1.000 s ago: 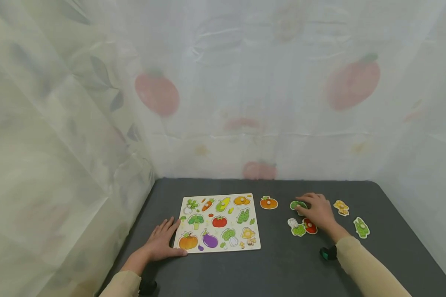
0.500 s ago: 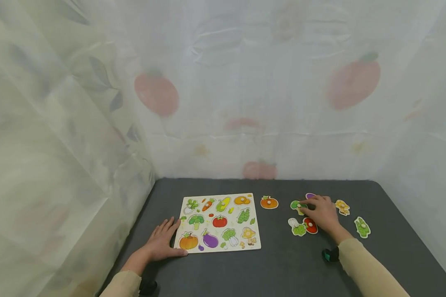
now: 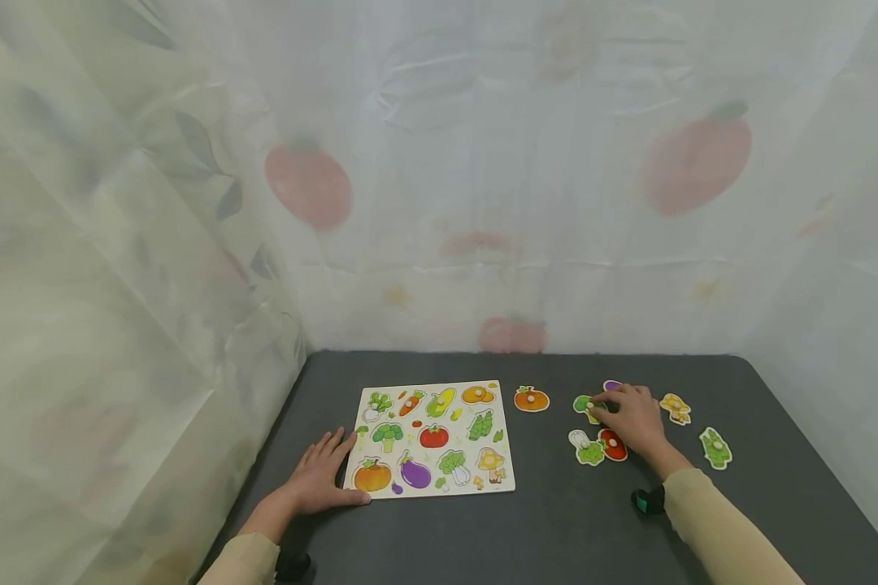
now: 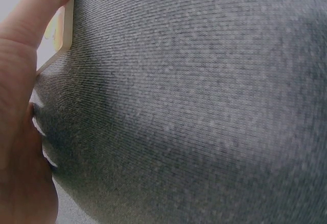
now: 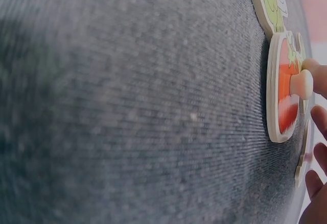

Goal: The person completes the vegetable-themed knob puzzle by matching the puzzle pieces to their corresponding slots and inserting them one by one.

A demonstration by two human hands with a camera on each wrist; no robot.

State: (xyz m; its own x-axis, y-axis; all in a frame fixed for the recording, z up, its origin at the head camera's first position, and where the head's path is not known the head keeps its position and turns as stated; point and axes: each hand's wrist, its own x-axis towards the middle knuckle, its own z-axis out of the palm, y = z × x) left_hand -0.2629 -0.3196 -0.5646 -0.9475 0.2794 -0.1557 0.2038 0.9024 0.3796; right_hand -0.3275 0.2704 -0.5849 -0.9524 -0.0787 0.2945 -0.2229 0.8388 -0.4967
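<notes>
1. Broccoli piece (image 3: 581, 403): flat, bright green crown, paler stem, whitish outline, small pale knob (image 3: 590, 406) on its face. Located at the right hand's fingertips, just to that hand's left. Whether it is raised off the dark grey surface (image 3: 527, 528) cannot be told.
2. Right hand (image 3: 635, 418): thumb and forefinger pinch the broccoli piece at its knob; the other fingers are partly hidden in the head view.
3. Left hand (image 3: 318, 475): fingers spread over the left edge of the pale board (image 3: 410, 443), thumb along its near edge. Board bears coloured vegetable pictures and lies to the left hand's right.
4. Around the right hand: eggplant piece (image 3: 611, 385) just beyond, partly covered by it; tomato piece (image 3: 615, 444), red with a knob, on the near side, close beside the green-and-white cabbage piece (image 3: 588, 452). Mushroom piece (image 3: 675, 409) and pea-pod piece (image 3: 716, 449) lie to its right; pumpkin piece (image 3: 532, 399) farther to its left.
5. Versus 1.0 s earlier: right hand sits slightly farther right; broccoli stem and eggplant piece, then covered, now show. Versus 0.5 s earlier: almost unchanged. Left hand keeps its place on the board throughout.
</notes>
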